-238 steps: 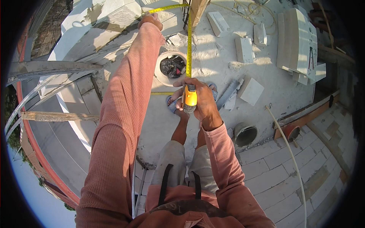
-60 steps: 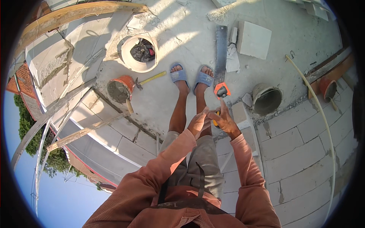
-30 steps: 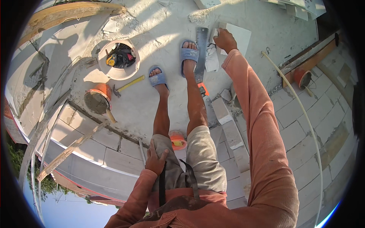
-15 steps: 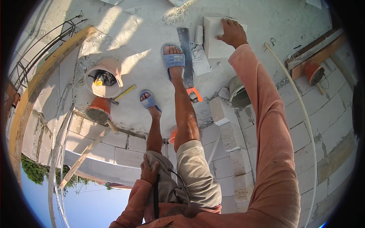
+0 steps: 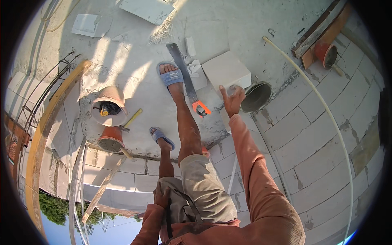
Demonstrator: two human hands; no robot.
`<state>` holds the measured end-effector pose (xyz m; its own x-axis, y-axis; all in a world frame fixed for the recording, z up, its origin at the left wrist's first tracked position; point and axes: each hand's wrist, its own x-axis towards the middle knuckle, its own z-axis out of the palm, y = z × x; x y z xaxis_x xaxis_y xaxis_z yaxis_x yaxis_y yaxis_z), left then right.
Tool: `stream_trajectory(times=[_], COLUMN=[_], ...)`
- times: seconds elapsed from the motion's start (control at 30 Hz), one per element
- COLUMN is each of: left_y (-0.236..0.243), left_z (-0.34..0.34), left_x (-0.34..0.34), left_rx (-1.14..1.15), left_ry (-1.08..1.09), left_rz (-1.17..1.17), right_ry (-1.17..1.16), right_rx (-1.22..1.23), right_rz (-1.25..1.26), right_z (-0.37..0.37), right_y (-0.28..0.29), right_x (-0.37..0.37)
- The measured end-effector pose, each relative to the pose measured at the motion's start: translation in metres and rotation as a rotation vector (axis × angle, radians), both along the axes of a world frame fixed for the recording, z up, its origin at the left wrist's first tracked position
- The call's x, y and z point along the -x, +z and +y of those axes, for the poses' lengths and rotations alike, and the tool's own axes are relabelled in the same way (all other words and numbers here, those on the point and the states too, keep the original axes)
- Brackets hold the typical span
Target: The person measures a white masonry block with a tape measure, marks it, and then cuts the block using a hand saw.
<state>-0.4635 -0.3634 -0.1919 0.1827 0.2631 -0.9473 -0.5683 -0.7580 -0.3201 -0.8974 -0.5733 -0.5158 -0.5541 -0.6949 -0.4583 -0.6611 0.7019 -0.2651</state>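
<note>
My right hand [image 5: 233, 99] is at the near edge of a white rectangular block [image 5: 223, 70], thumb and fingers apart against its near side. The block sits at an angle above the floor, beside a dark round bucket [image 5: 256, 97]; whether it bears on anything beneath is hidden. My left hand [image 5: 162, 195] lies flat on my left thigh, fingers out, with nothing in it. Left of the block is a handsaw [image 5: 182, 70] with an orange handle, beside my sandalled foot. White broken pieces [image 5: 197, 74] lie between saw and block.
At left stand a pale bucket [image 5: 110, 94] with a dark thing inside, an orange bucket [image 5: 112, 132] and a hammer [image 5: 134, 116]. A pale hose [image 5: 312, 85] curves along the block wall [image 5: 322, 134] at right. Tangled string [image 5: 162, 33] lies far off.
The white block has come nearer to me and turned, along with my right hand, which has shifted from its top to its near edge. My left hand stays on the thigh. The view has shifted.
</note>
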Motion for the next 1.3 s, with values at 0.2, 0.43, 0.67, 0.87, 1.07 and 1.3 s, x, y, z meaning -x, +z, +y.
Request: stream_trajectory(times=[0.2,0.43,0.67,0.87,1.07,1.3], left_y=[-0.006,-0.007,-0.010,-0.021,-0.014,-0.048], left_z=[0.010,0.024,0.020,-0.008,0.042,0.149], left_x=[-0.012,0.000,0.016,0.041,0.056,0.051], left_rx=[-0.001,0.203,0.522,0.775,1.088,0.923], left_ry=[0.020,0.034,0.117,0.636,0.474,0.724], left_rz=[-0.034,-0.036,-0.108,-0.120,-0.074,-0.391], right_ry=[-0.739,-0.930,-0.059,0.488,1.026,1.728], right_rx=[-0.039,0.428,0.319,0.256,0.293,0.298], right_rz=[0.210,-0.188,-0.162,-0.284,-0.281,-0.402], right_z=[-0.032,-0.031,-0.023,-0.039,-0.051,-0.071], right_y=[-0.037,-0.045,0.086,0.243,0.339,0.414], right_x=[-0.022,-0.016,-0.023,-0.061,-0.162,-0.303])
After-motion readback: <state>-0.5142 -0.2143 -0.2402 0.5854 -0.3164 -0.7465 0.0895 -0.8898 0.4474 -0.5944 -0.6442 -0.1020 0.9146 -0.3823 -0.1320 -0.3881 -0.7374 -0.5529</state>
